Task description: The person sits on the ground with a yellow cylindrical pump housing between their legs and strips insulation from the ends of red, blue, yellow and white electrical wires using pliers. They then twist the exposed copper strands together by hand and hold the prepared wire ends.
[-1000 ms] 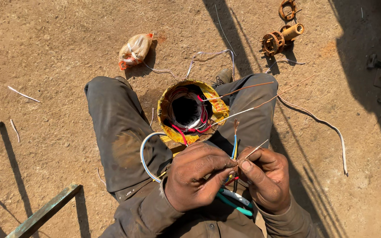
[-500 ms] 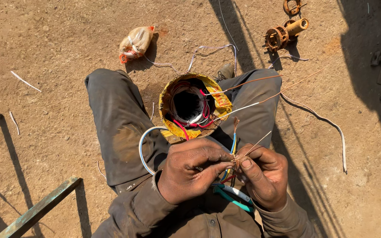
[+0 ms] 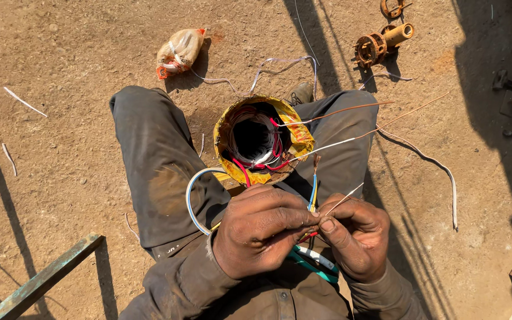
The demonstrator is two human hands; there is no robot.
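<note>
I sit on the ground with a round motor stator [image 3: 260, 139] between my knees, its windings wrapped in yellow and red insulation. My left hand [image 3: 262, 230] and my right hand [image 3: 355, 237] meet just below it, pinching a bundle of thin wires [image 3: 314, 191], blue, yellow and red, with bare copper ends. A thin white sleeve sticks up from my right fingers. A teal-handled tool [image 3: 312, 262] lies on my lap under both hands. A white and blue cable [image 3: 192, 198] loops over my left thigh.
A plastic bag [image 3: 179, 50] lies on the dirt beyond my left knee. Rusty metal parts [image 3: 380, 42] sit at the upper right, with dark tools [image 3: 508, 83] further right. A loose white wire [image 3: 440, 169] curves on the ground. A green metal frame [image 3: 37, 278] stands at the lower left.
My hands have shifted slightly while working the wire ends together between the fingertips. The view has tilted a little; nothing else has moved.
</note>
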